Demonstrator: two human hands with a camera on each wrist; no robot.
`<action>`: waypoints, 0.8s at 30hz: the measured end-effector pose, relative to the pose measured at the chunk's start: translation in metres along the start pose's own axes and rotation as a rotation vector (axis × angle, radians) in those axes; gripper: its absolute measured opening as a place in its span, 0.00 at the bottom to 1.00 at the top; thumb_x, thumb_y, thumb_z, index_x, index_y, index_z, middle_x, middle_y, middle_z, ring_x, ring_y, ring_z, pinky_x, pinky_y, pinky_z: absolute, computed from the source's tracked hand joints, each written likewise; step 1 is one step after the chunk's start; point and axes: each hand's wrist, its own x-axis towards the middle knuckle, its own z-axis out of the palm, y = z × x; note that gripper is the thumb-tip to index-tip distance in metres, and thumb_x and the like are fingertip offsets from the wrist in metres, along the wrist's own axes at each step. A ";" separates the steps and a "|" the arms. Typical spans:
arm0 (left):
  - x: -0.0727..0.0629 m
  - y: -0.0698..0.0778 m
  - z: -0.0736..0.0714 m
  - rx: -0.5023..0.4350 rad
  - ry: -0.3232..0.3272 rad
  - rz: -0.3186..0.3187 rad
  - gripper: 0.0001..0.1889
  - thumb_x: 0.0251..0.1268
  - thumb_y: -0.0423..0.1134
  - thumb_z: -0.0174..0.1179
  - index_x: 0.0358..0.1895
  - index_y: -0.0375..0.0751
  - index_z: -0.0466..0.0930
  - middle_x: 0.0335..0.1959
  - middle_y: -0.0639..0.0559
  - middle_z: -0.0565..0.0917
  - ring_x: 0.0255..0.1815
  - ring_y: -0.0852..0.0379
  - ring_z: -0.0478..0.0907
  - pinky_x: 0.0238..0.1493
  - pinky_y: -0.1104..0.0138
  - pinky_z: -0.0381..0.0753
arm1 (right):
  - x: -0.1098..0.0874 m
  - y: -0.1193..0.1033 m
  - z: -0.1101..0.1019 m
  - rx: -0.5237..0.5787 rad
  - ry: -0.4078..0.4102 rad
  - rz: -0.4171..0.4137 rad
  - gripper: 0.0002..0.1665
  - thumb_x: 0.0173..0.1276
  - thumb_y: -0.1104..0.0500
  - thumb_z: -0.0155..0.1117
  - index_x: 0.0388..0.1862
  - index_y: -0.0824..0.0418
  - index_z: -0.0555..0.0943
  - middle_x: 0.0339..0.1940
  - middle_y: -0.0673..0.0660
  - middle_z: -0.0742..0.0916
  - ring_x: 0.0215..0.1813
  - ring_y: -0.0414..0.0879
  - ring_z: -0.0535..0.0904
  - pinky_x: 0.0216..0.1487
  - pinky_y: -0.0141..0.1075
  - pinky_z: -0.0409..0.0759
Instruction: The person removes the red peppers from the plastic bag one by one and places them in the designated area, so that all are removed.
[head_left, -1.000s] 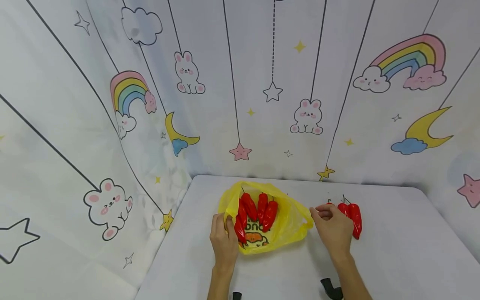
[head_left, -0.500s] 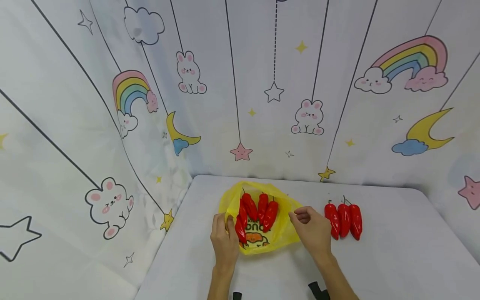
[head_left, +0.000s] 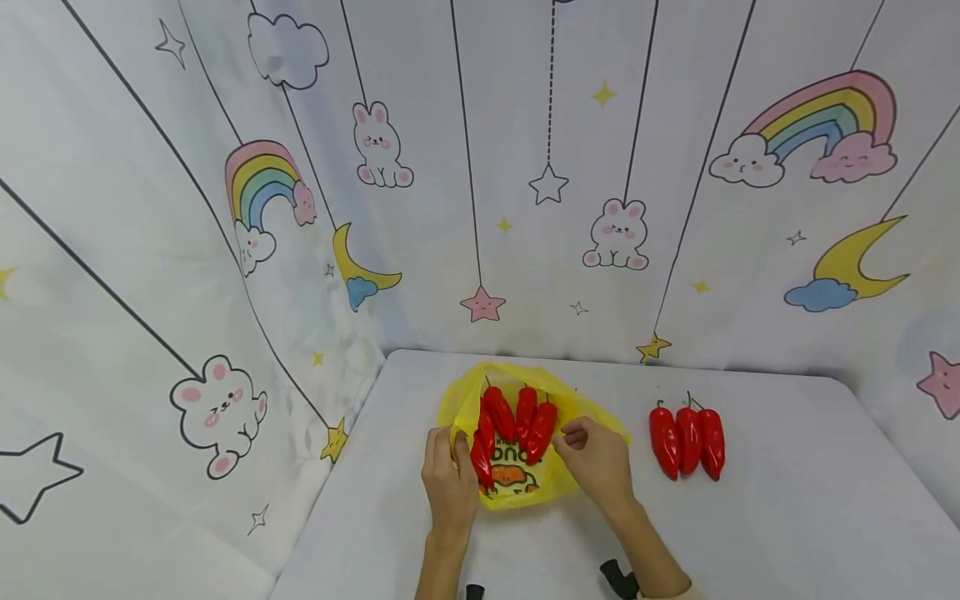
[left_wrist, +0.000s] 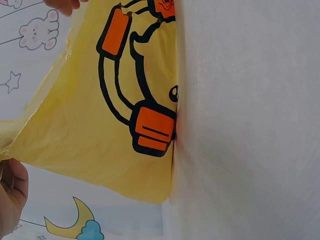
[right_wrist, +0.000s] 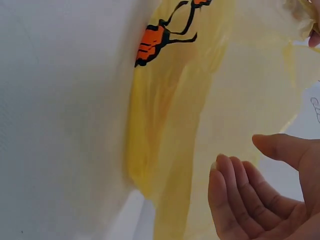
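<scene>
Moved since the frame one second earlier: right hand (head_left: 598, 462), from the right rim of the yellow bag (head_left: 557, 480) leftward to the right half of the bag's mouth, leaving three loose peppers (head_left: 688, 443) in full view. Right hand: fingers loosely bent, thumb apart from the fingertips in the right wrist view, with nothing held. Fingertips just beside the rightmost pepper in the bag; contact not possible to tell. Left hand (head_left: 452, 475): unmoved at the bag's left rim, plastic pinched between thumb and fingers. Bag: on the white desk (head_left: 795, 492), toward the far left corner, near the far edge, mouth spread wide. Inside the bag: five red peppers (head_left: 526, 414), beside a black-and-orange print. Loose peppers: red, side by side, right of the bag, stems toward the far edge. Beyond that edge: white backdrop (head_left: 435, 208) with printed rabbits, stars and rainbows. Beside the right forearm: black piece (head_left: 617, 577), kind unclear.
</scene>
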 end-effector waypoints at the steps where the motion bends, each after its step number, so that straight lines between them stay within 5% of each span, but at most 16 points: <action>1: 0.000 0.000 0.000 0.001 0.002 0.001 0.05 0.75 0.26 0.59 0.49 0.35 0.81 0.41 0.50 0.78 0.41 0.61 0.78 0.43 0.78 0.82 | 0.001 0.001 0.003 -0.006 -0.003 -0.001 0.14 0.62 0.52 0.80 0.39 0.58 0.87 0.29 0.48 0.86 0.32 0.43 0.82 0.33 0.31 0.83; 24: 0.000 0.001 0.000 0.014 0.013 -0.009 0.09 0.70 0.22 0.61 0.49 0.36 0.82 0.43 0.51 0.80 0.40 0.59 0.80 0.44 0.78 0.82 | 0.011 0.016 0.038 -0.065 -0.110 0.064 0.32 0.60 0.46 0.81 0.53 0.67 0.85 0.28 0.54 0.87 0.23 0.42 0.77 0.22 0.33 0.78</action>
